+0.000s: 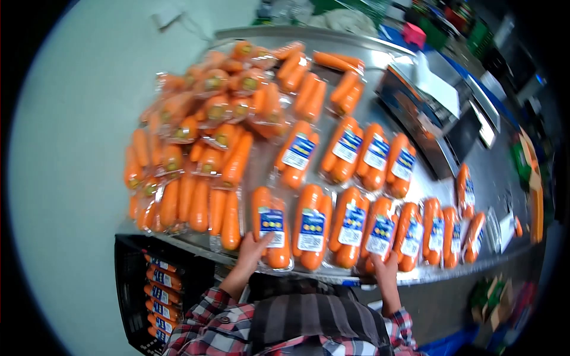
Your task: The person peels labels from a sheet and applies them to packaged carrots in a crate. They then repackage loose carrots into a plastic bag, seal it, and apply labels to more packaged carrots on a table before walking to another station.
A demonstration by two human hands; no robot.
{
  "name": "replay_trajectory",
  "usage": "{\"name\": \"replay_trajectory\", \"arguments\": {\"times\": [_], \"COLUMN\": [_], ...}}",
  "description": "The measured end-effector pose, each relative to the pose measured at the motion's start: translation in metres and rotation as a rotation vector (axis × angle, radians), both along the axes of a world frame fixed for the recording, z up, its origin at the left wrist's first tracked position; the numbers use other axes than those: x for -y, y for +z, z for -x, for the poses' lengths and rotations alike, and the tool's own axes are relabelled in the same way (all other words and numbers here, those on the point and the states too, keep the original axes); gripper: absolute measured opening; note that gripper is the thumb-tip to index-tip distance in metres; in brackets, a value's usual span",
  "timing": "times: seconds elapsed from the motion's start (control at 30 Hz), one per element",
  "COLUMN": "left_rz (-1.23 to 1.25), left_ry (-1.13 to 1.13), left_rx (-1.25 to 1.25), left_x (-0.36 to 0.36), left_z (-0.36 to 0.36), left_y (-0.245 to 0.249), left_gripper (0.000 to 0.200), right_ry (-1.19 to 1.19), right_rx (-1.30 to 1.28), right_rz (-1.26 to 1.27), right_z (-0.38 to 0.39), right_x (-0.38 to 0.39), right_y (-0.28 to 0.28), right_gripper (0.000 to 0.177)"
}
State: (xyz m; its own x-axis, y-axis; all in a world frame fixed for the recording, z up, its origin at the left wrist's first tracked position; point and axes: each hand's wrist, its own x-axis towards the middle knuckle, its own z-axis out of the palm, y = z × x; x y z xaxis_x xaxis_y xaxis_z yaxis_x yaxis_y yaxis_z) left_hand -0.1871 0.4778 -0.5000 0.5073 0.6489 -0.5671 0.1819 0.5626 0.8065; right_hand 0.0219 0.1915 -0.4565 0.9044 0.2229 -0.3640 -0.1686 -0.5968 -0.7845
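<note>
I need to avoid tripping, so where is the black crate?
In the head view, the black crate is at the lower left, below the near edge of the metal table and left of the person's left hand, with labelled carrot packs inside.

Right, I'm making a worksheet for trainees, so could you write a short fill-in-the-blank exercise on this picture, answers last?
1. The packs on the metal table hold orange vegetables called ____.
2. The left hand touches a pack whose label has a blue upper part and a ____ lower part.
3. In the picture, the big heap lies toward the ____ side of the table, not the right.
4. The crate below the table is ____ in colour.

Answers: carrots; white; left; black
</note>
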Motion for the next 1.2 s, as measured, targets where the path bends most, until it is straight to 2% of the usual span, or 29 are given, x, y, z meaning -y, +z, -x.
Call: {"name": "replay_trajectory", "arguments": {"times": [0.03,0.17,0.23,0.27,0.3,0.37,0.47,0.6,0.73,0.83,0.97,1.2], "left_rz": [0.011,-0.048,0.003,-0.022,-0.066,-0.027,0.001,-0.102,-0.059,-0.097,-0.115,-0.085], "left_ry": [-0.028,-0.009,-0.023,0.017,0.029,-0.031,-0.118,-0.04,-0.075,0.009,-0.013,-0.07], "left_rx": [0.013,-0.044,-0.058,0.06,0.064,0.041,0.02,-0.073,-0.067,0.001,0.001,0.041], "left_x": [-0.001,0.001,0.0,0.002,0.003,0.001,-0.003,0.001,0.0,0.003,0.002,-0.001], "left_z": [0.0,-0.002,-0.007,-0.006,-0.007,-0.004,-0.001,-0.003,-0.002,-0.004,-0.001,-0.002], "left_y": [0.0,0.009,0.037,0.026,0.026,0.028,0.019,0.015,0.018,0.014,-0.004,0.009], "left_gripper": [0.035,0.035,0.035,0.033,0.032,0.032,0.044,0.046,0.045,0.047,0.046,0.044], "right_ry": [-0.006,0.033,0.024,0.033,0.04,0.047,0.034,0.053,0.089,0.076,0.071,0.075], "right_rx": [-0.032,0.036,0.033,0.044,0.054,0.049,0.065,0.086,0.067,0.087,0.084,0.114], "right_rz": [-0.01,-0.012,-0.016,0.003,0.027,0.045,0.043,0.029,0.031,0.056,0.032,0.064], "right_z": [0.002,-0.001,-0.001,-0.002,-0.003,-0.002,0.001,-0.001,-0.003,-0.002,-0.002,-0.004], "right_x": [-0.007,0.001,-0.001,-0.001,-0.001,-0.001,-0.006,-0.002,0.0,0.001,0.002,0.006], "right_y": [0.013,-0.003,-0.001,-0.002,-0.002,0.001,0.005,-0.001,0.0,-0.002,-0.003,-0.011], "right_gripper": [0.053,0.044,0.043,0.043,0.043,0.042,0.044,0.046,0.048,0.048,0.048,0.048]}}
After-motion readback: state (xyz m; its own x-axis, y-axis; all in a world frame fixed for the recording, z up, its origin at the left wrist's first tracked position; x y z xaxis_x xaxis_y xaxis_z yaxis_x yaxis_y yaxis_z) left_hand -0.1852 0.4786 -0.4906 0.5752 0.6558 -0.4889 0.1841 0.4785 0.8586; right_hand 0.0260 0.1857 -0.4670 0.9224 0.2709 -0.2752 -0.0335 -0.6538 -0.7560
